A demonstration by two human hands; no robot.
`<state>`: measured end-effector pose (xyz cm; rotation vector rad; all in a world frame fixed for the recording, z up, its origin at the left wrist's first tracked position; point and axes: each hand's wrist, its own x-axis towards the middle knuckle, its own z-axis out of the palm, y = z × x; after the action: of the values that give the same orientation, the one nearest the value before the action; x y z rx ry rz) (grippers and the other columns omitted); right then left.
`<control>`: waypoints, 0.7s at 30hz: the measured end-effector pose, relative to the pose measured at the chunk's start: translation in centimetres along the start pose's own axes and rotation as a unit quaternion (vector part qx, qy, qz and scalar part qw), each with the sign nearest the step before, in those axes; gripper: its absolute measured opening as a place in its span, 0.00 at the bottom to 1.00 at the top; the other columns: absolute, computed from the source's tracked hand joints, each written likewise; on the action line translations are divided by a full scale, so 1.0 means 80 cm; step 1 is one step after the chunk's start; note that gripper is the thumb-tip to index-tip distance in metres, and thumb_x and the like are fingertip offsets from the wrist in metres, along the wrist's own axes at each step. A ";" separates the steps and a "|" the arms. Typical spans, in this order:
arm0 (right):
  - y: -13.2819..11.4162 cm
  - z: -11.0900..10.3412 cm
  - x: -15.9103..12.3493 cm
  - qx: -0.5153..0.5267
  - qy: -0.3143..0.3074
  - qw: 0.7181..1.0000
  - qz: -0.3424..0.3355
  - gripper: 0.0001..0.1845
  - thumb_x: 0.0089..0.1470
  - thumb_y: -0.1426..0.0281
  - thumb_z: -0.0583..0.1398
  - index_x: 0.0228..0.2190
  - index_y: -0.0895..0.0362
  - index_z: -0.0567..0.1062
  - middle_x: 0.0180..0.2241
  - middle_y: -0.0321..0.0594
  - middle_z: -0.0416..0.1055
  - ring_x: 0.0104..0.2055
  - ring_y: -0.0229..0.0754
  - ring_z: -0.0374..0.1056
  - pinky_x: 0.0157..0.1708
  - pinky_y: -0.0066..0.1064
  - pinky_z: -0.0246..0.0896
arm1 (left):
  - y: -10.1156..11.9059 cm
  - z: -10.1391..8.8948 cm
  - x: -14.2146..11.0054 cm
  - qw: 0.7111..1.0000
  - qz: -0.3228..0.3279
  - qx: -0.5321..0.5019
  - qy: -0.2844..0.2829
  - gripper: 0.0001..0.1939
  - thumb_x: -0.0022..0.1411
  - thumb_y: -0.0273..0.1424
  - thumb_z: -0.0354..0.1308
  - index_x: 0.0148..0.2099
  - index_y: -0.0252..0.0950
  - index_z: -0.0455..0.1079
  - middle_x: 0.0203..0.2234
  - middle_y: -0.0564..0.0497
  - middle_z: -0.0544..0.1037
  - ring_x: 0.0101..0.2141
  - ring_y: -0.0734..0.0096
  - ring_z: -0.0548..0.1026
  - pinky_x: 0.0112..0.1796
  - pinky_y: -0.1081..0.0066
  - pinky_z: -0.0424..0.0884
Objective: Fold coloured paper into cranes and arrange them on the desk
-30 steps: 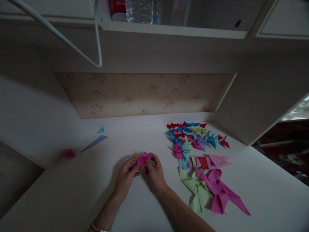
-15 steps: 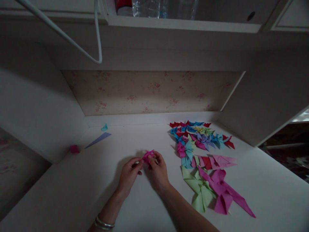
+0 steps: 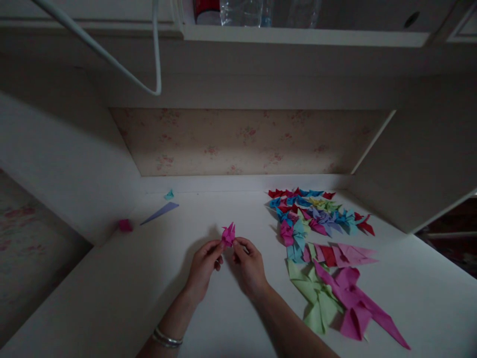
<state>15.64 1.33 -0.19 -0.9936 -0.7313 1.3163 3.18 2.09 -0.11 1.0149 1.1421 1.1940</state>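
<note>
A small magenta origami piece [image 3: 228,235] with pointed tips is held up between my hands, above the white desk [image 3: 223,318]. My left hand [image 3: 203,263] pinches its lower left side between thumb and fingers. On its right edge, the thumb and index finger of my right hand [image 3: 249,261] close in a pinch. Nearest to my right hand lies a large group of folded paper figures, among them a big light green one [image 3: 316,298] and a big magenta one [image 3: 354,298] with a long pointed end.
Several small coloured paper figures [image 3: 320,214] lie in rows at the back right, above a pink folded piece [image 3: 354,253]. At the left are a purple paper strip [image 3: 160,213], a teal scrap [image 3: 169,194] and a magenta piece [image 3: 125,225]. A white cable [image 3: 112,62] hangs overhead.
The magenta origami piece has been turned, so its pointed tips now stand up above my fingers. My right fingers have shifted down to its right edge. The view has swung slightly left.
</note>
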 end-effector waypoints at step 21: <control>0.002 0.001 0.001 0.038 -0.003 0.999 0.013 0.17 0.43 0.60 0.67 0.33 0.57 0.73 0.19 0.32 0.68 0.19 0.32 0.58 0.19 0.24 0.52 | -0.002 -0.001 0.002 1.000 -0.001 -0.005 -0.017 0.15 0.53 0.40 0.62 0.38 0.33 0.74 0.20 0.55 0.70 0.21 0.78 0.64 0.21 0.77 0.58</control>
<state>15.52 1.43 -0.35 -0.9418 -0.6691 1.3603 3.13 2.23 -0.31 1.0235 1.1096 1.1754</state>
